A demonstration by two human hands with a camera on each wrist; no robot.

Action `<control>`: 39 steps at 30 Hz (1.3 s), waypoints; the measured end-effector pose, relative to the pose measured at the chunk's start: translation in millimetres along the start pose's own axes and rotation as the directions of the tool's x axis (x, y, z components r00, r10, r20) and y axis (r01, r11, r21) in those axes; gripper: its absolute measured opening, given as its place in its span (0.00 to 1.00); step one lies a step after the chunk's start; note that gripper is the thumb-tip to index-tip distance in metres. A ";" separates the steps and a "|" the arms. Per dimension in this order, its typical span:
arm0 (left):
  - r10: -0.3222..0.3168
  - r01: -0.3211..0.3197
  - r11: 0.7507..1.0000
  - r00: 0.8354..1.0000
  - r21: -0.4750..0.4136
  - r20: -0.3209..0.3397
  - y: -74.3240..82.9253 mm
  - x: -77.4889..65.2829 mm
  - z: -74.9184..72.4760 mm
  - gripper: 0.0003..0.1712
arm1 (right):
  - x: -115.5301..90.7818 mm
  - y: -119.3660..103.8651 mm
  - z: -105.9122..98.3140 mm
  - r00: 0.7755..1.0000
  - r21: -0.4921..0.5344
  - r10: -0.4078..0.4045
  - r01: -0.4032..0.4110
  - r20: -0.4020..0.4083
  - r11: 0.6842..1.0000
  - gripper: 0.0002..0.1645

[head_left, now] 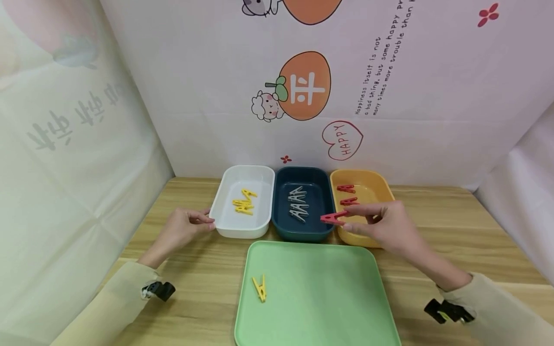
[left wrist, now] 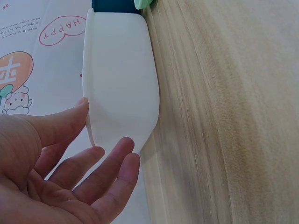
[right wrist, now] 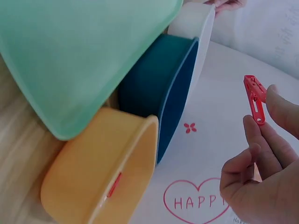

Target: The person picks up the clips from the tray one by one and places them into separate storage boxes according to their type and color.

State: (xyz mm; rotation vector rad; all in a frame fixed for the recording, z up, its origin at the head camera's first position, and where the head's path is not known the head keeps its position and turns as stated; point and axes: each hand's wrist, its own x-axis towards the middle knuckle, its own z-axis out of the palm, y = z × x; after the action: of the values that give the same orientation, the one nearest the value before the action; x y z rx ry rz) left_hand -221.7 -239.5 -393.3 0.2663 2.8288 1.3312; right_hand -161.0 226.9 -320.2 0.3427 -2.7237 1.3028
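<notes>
My right hand [head_left: 391, 223] pinches a red clothespin [head_left: 332, 218] between thumb and fingers, over the front of the orange-yellow tub [head_left: 365, 240]. In the right wrist view that red clothespin [right wrist: 255, 87] is held by one end, well above the tubs. Two more red clothespins lie inside the orange-yellow tub. My left hand [head_left: 183, 230] holds the left edge of the white tub [head_left: 242, 232], thumb at the rim and fingers curled by the end wall. Several yellow clothespins [head_left: 244, 209] lie in the white tub. Grey clothespins [head_left: 298, 213] lie in the dark blue tub [head_left: 303, 235] between.
A green tray [head_left: 320, 298] lies in front of the tubs, with a single yellow clothespin [head_left: 261, 292] at its left. The three tubs stand side by side against a printed backdrop [head_left: 207, 96] on a wooden table [head_left: 195, 288]. White cloth hangs on both sides.
</notes>
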 end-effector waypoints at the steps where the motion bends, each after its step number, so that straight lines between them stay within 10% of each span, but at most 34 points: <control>1: 0.000 0.000 1.000 1.000 0.001 0.000 0.1 0.0 0.0 0.03 | 2.3 0.5 -3.1 1.000 0.002 0.005 -0.005 -0.002 1.000 0.22; 18: 0.015 -0.015 1.000 1.000 0.013 -0.003 0.2 1.2 0.5 0.03 | 48.4 22.1 -46.2 0.990 -0.107 0.139 -0.135 0.027 0.985 0.34; 39: 0.017 -0.017 0.999 1.000 0.030 -0.006 0.8 1.2 0.3 0.03 | 114.5 64.9 -46.8 0.972 -0.159 0.226 -0.214 0.062 0.964 0.30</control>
State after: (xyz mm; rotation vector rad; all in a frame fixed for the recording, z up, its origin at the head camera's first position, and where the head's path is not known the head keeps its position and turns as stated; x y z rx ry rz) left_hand -222.8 -238.6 -392.8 0.2873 2.8599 1.2964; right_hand -288.1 284.8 -318.3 0.0799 -2.9774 1.1395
